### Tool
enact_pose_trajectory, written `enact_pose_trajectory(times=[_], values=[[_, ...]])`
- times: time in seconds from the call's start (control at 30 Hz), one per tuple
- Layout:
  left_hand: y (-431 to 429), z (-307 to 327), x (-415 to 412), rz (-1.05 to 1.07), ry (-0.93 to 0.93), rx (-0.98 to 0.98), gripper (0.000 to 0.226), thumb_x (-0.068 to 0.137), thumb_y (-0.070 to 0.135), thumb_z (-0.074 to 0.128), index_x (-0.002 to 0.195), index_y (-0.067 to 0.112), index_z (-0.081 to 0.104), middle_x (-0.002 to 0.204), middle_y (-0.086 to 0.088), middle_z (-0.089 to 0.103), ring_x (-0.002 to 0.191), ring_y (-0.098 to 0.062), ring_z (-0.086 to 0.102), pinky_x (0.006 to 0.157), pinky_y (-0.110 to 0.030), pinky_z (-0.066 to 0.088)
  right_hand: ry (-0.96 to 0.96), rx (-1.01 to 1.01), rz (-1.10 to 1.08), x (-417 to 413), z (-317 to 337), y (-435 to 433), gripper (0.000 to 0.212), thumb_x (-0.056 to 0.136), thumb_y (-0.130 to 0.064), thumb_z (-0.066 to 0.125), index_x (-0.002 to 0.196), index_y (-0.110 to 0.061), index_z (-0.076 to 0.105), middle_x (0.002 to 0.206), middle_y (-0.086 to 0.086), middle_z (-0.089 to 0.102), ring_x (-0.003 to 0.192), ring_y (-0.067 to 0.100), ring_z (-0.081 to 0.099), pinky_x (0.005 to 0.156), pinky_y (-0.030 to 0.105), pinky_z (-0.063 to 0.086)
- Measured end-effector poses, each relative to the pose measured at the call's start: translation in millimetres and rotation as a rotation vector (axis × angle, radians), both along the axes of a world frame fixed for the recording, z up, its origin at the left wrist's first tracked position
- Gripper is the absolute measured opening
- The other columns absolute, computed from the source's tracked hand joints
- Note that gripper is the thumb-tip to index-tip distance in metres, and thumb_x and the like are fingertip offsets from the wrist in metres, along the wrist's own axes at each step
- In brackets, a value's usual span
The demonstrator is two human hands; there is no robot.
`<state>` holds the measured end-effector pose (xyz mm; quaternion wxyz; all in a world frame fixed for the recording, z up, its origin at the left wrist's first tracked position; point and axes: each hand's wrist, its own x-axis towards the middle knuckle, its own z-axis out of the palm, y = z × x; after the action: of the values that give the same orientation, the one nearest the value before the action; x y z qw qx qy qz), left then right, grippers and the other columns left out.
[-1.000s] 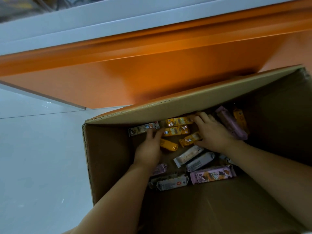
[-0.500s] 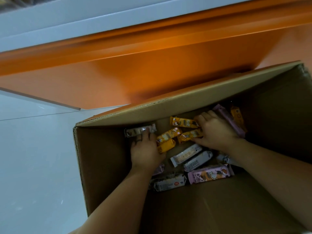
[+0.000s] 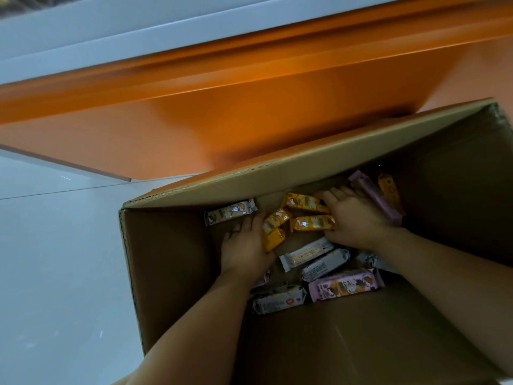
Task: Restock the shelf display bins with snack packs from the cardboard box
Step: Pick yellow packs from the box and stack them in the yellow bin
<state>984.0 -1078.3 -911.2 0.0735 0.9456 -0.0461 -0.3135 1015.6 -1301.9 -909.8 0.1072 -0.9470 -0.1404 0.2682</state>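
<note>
left hand point(image 3: 245, 252) flat against orange packs point(image 3: 312, 223) | right hand point(image 3: 356, 222) over them, grip unclear | in cardboard box point(image 3: 166, 273)

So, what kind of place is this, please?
Probably a shop aisle being restocked: a cardboard box of wrapped snack packs stands on a pale floor, beside the orange base of what looks like a shelf unit.

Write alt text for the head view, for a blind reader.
Inside a cardboard box, the left hand and right hand touch yellow snack packs from either side. White packs and a pink pack lie nearer the camera; an orange shelf base stands behind.
</note>
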Motion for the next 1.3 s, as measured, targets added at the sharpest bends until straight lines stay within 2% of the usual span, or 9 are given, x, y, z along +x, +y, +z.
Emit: enact_pose_trajectory(times=[0.23, 0.43, 0.67, 0.77, 0.83, 0.93, 1.1, 1.2, 1.3], values=[[-8, 31, -3, 0.078, -0.055, -0.035, 0.077, 0.081, 0.046, 0.064, 0.145, 0.029, 0.025, 0.143, 0.001, 0.040, 0.128, -0.022, 0.040, 0.103, -0.038, 0.033, -0.079, 0.008, -0.036, -3, 45, -1, 0.076, 0.077, -0.040, 0.068, 0.141, -0.025, 0.032, 0.136, -0.001, 0.045, 0.126, 0.019, 0.039, 0.106, 0.033, 0.031], [-8, 89, -19, 0.122, -0.221, -0.159, 0.074, 0.077, 0.045, 0.063, 0.141, 0.032, 0.029, 0.138, 0.005, 0.043, 0.127, -0.021, 0.041, 0.103, -0.037, 0.034, -0.195, 0.070, -0.106, -25, 119, -3, 0.074, 0.075, -0.040, 0.068, 0.140, -0.025, 0.034, 0.131, -0.003, 0.049, 0.121, 0.018, 0.042, 0.103, 0.034, 0.033], [7, 172, -39, 0.129, -0.525, -0.353, 0.073, 0.076, 0.046, 0.063, 0.142, 0.032, 0.033, 0.128, 0.007, 0.049, 0.121, -0.018, 0.045, 0.101, -0.037, 0.039, -0.365, 0.218, -0.188, -57, 220, 8, 0.070, 0.076, -0.035, 0.070, 0.138, -0.023, 0.039, 0.129, -0.001, 0.051, 0.118, 0.019, 0.044, 0.099, 0.029, 0.035], [13, 212, -38, 0.103, -0.668, -0.430, 0.074, 0.077, 0.045, 0.064, 0.143, 0.031, 0.034, 0.132, 0.007, 0.048, 0.123, -0.018, 0.045, 0.102, -0.038, 0.038, -0.474, 0.252, -0.192, -65, 263, 8, 0.067, 0.078, -0.039, 0.069, 0.137, -0.027, 0.038, 0.127, -0.007, 0.050, 0.116, 0.015, 0.045, 0.085, 0.020, 0.030], [14, 239, -35, 0.103, -0.734, -0.460, 0.073, 0.079, 0.046, 0.063, 0.144, 0.032, 0.033, 0.132, 0.009, 0.048, 0.124, -0.017, 0.044, 0.102, -0.037, 0.038, -0.529, 0.304, -0.203, -66, 289, 7, 0.070, 0.076, -0.045, 0.068, 0.137, -0.031, 0.037, 0.128, -0.009, 0.049, 0.118, 0.013, 0.044, 0.087, 0.022, 0.034], [13, 278, -26, 0.122, -0.879, -0.544, 0.074, 0.074, 0.052, 0.058, 0.141, 0.028, 0.040, 0.126, 0.007, 0.054, 0.117, -0.019, 0.051, 0.095, -0.038, 0.043, -0.611, 0.401, -0.254, -61, 325, 12, 0.074, 0.075, -0.037, 0.076, 0.138, -0.026, 0.039, 0.131, -0.003, 0.049, 0.118, 0.014, 0.044, 0.091, 0.024, 0.036], [25, 338, -1, 0.176, -1.037, -0.644, 0.076, 0.075, 0.040, 0.071, 0.142, 0.028, 0.037, 0.127, 0.007, 0.052, 0.112, -0.016, 0.053, 0.091, -0.041, 0.048, -0.791, 0.579, -0.318, -42, 373, 41, 0.069, 0.074, -0.030, 0.078, 0.134, -0.023, 0.044, 0.117, -0.011, 0.049, 0.110, 0.007, 0.047, 0.087, 0.022, 0.036], [51, 359, 18, 0.207, -1.127, -0.635, 0.077, 0.076, 0.037, 0.072, 0.143, 0.024, 0.037, 0.129, 0.004, 0.051, 0.112, -0.020, 0.053, 0.092, -0.044, 0.048, -0.821, 0.625, -0.317, -24, 387, 66, 0.069, 0.074, -0.033, 0.077, 0.133, -0.026, 0.043, 0.121, -0.009, 0.051, 0.111, 0.010, 0.048, 0.092, 0.030, 0.043], [84, 369, 38, 0.286, -1.212, -0.613, 0.076, 0.075, 0.033, 0.074, 0.142, 0.021, 0.040, 0.130, 0.000, 0.052, 0.115, -0.021, 0.051, 0.094, -0.040, 0.046, -0.834, 0.619, -0.289, -4, 393, 97, 0.069, 0.074, -0.034, 0.077, 0.133, -0.027, 0.042, 0.121, -0.009, 0.050, 0.111, 0.012, 0.048, 0.093, 0.033, 0.044]])
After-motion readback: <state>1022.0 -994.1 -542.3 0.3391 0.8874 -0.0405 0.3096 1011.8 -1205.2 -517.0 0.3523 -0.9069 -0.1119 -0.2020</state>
